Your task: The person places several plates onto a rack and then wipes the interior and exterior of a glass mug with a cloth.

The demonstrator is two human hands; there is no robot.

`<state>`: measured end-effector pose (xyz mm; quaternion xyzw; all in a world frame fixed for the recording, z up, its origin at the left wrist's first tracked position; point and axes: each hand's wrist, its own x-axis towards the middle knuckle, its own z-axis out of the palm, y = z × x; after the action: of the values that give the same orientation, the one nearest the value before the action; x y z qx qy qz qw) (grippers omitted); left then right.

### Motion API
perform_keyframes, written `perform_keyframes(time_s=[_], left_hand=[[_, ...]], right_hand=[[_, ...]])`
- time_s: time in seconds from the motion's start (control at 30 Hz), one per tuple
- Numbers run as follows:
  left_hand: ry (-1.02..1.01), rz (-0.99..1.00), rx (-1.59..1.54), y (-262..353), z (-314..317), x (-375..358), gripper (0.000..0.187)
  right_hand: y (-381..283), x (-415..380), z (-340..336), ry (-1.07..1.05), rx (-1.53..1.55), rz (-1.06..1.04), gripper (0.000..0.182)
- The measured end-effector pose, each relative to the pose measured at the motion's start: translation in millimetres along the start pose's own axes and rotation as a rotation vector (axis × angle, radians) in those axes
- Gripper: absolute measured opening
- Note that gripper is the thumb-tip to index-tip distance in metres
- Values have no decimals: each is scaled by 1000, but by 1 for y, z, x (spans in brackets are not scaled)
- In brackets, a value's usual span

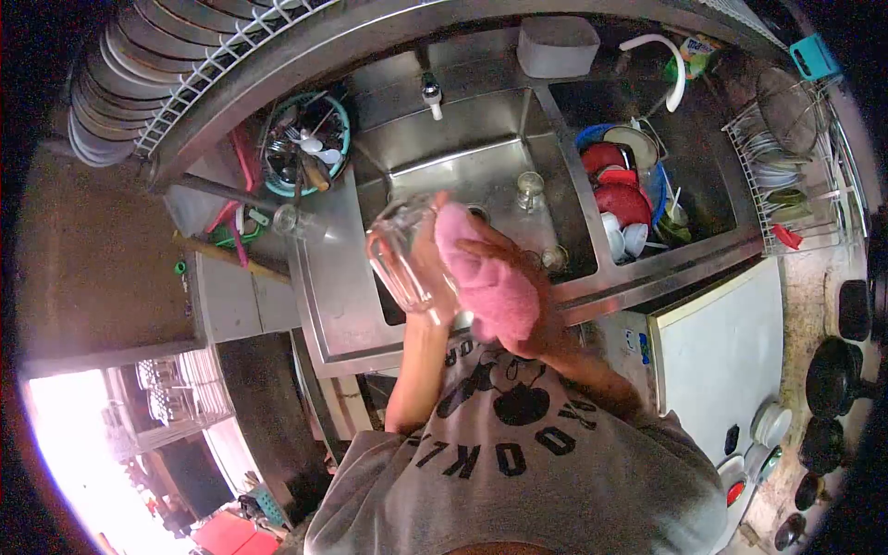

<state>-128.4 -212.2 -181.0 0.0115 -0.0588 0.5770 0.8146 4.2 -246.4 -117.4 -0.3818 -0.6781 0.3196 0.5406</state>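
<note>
A clear glass vessel (400, 268), somewhat blurred, is held over the near left part of the sink (453, 162). My left hand (437, 289) is closed around it, with the fingers showing through the glass. In my right hand (520, 268) is a bunched pink cloth (499, 298), pressed against the vessel's right side. The cloth covers part of the vessel and some of the fingers. Inside the sink, a small glass (530, 192) stands to the right, and another glass (554, 259) is partly hidden near my right hand.
A faucet (432, 92) rises behind the sink. A basket of cutlery (344, 125) and a glass (289, 220) are on the left. Red and white dishes (622, 199) fill a blue tub in the right basin. Plates (139, 83) line an overhead rack.
</note>
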Motion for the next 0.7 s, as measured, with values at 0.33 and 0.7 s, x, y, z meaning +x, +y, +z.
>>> perform_keyframes(time_s=[0.33,0.7], left_hand=[[512,708,1087,-11,16,15,75],[385,625,844,-9,24,0,73]], right_hand=[[-4,-18,26,-12,-176,38,46],[12,-51,6,-231,-21,-84,33]])
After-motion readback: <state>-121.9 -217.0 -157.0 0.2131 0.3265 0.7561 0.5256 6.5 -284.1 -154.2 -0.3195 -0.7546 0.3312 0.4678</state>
